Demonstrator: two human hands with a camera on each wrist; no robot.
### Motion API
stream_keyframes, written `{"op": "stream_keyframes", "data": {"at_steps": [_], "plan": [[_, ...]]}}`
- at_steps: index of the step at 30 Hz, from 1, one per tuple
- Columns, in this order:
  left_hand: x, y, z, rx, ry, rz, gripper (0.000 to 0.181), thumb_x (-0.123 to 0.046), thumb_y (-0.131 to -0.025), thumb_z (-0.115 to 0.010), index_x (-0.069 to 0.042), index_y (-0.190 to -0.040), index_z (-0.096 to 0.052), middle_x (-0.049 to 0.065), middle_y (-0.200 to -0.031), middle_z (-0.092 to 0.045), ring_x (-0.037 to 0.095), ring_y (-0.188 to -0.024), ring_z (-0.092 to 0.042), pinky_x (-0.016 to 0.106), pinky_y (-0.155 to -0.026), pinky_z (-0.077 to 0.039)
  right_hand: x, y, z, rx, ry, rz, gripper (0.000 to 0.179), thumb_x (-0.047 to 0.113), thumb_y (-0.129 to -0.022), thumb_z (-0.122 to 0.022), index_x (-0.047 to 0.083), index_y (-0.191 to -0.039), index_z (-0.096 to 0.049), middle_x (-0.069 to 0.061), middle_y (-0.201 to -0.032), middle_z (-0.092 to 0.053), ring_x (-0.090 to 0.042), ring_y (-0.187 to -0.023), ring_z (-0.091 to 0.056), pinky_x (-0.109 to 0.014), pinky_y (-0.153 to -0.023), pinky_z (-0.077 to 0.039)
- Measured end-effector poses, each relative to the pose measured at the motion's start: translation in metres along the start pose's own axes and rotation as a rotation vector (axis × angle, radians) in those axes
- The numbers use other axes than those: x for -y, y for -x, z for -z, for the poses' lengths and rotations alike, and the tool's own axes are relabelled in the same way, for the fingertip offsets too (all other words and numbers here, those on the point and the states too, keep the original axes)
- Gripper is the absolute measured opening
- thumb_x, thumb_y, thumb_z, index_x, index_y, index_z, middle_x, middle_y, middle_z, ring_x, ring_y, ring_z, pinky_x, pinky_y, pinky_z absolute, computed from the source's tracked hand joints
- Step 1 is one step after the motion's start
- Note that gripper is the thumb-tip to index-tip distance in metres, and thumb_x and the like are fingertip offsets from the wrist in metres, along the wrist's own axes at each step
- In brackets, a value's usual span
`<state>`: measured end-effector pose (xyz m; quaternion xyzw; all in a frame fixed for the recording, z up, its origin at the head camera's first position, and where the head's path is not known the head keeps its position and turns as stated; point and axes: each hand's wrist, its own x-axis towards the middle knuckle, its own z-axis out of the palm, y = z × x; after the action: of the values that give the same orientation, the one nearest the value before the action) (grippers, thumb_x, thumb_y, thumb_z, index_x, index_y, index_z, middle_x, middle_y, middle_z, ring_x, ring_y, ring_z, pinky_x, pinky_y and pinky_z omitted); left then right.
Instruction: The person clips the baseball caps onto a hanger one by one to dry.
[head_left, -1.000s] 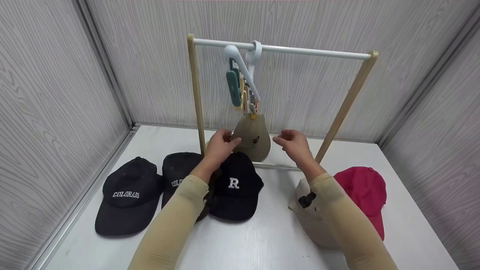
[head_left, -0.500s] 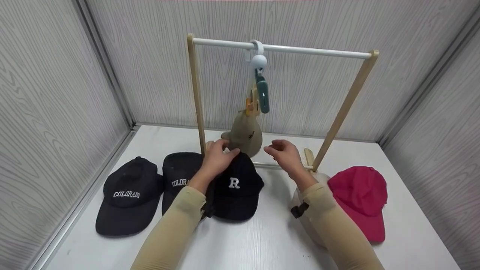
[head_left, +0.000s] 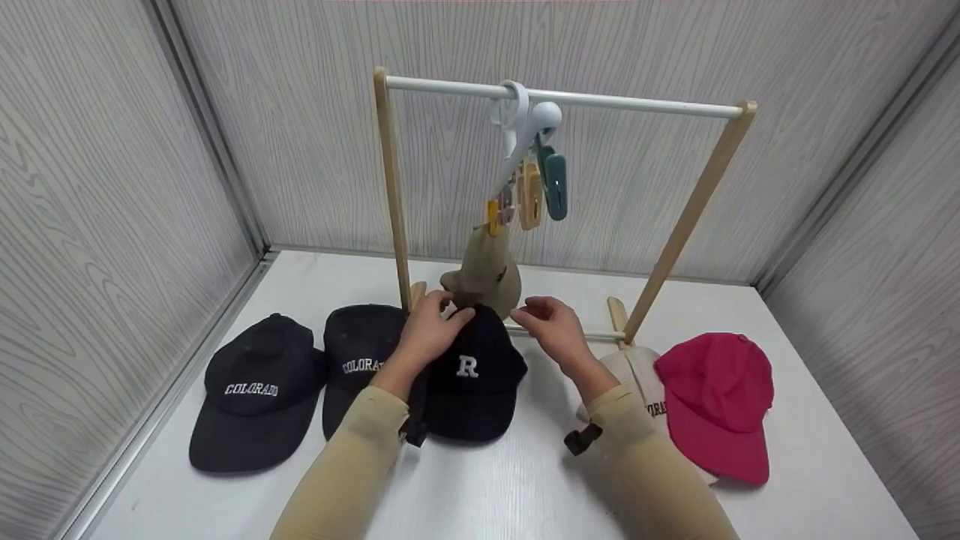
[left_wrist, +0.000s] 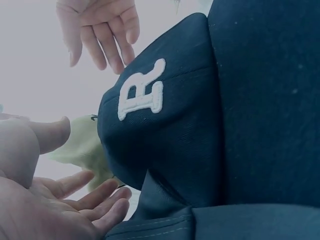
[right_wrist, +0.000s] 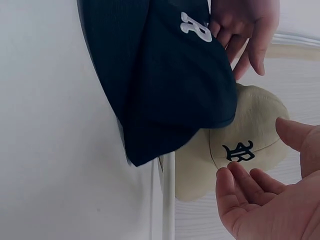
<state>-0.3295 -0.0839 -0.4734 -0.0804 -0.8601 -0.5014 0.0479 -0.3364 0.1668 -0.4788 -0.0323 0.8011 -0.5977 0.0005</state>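
A black cap [head_left: 469, 405] with a white letter R lies on the table, brim toward me. My left hand [head_left: 429, 330] is at the far left side of its crown, thumb and fingers apart and loosely bent. Off the crown's right side, my right hand [head_left: 556, 334] hovers with relaxed fingers and nothing in them. Both palms face the cap in the left wrist view, where the left fingertips [left_wrist: 117, 207] come right to its edge. Behind it a beige cap [head_left: 487, 262] with a dark letter hangs from an orange clip [head_left: 493, 217] on a white hanger [head_left: 517, 161].
The hanger hooks over a rack's white rail [head_left: 637, 103]; green and yellow clips [head_left: 555, 184] dangle from it. Two dark COLORADO caps [head_left: 259, 397] lie left. On the right are a red cap [head_left: 720, 405] and a cream cap [head_left: 630, 371], partly behind my right forearm.
Both hands have come down and nearer, from beside the hanging beige cap to the R cap. The hanger has turned, its near end swinging right. More of the cream cap shows.
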Motion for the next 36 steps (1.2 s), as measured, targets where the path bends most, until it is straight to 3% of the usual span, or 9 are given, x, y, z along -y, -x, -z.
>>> {"op": "stream_keyframes", "data": {"at_steps": [6,13,18,24,36], "plan": [[0.004,0.003,-0.006,-0.002,-0.009,-0.002,0.060,-0.032,-0.109,-0.072,0.007,-0.152,-0.057,0.030,-0.153,-0.059,0.046,-0.145,-0.055,0.058,-0.119,-0.044,-0.005,0.005,-0.010,0.007,-0.014,0.012,0.058,0.032,-0.102,-0.083,-0.002,-0.146,-0.065,-0.017,-0.135,-0.074,-0.030,-0.125,-0.070,-0.047,-0.106,-0.057],[0.028,-0.007,-0.024,-0.008,-0.072,-0.018,0.065,-0.044,-0.108,-0.072,0.001,-0.152,-0.058,0.024,-0.152,-0.061,0.040,-0.143,-0.058,0.056,-0.119,-0.044,-0.012,0.009,-0.018,0.020,0.004,0.030,0.062,0.036,-0.101,-0.084,-0.001,-0.147,-0.066,-0.014,-0.136,-0.074,-0.030,-0.129,-0.068,-0.049,-0.110,-0.053],[0.020,0.001,-0.027,-0.032,-0.052,-0.014,0.060,-0.036,-0.107,-0.075,0.005,-0.148,-0.060,0.027,-0.148,-0.062,0.044,-0.140,-0.059,0.058,-0.118,-0.044,-0.015,0.010,-0.026,0.024,0.041,0.054,0.060,0.037,-0.100,-0.085,-0.004,-0.142,-0.069,-0.013,-0.131,-0.076,-0.030,-0.125,-0.069,-0.050,-0.108,-0.054],[0.012,0.008,-0.029,-0.052,-0.068,-0.004,0.059,-0.028,-0.108,-0.075,0.009,-0.149,-0.056,0.031,-0.150,-0.059,0.046,-0.143,-0.056,0.057,-0.121,-0.042,-0.017,0.013,-0.034,0.033,0.099,0.078,0.052,0.037,-0.100,-0.085,0.002,-0.137,-0.073,-0.013,-0.129,-0.077,-0.030,-0.124,-0.071,-0.050,-0.108,-0.055],[0.013,0.011,-0.031,-0.071,-0.064,-0.007,0.056,-0.024,-0.109,-0.075,0.008,-0.151,-0.056,0.029,-0.150,-0.060,0.044,-0.144,-0.056,0.057,-0.121,-0.042,-0.024,0.016,-0.043,0.074,0.184,0.093,0.059,0.035,-0.101,-0.083,-0.001,-0.145,-0.067,-0.016,-0.135,-0.074,-0.035,-0.131,-0.067,-0.054,-0.112,-0.052]]}}
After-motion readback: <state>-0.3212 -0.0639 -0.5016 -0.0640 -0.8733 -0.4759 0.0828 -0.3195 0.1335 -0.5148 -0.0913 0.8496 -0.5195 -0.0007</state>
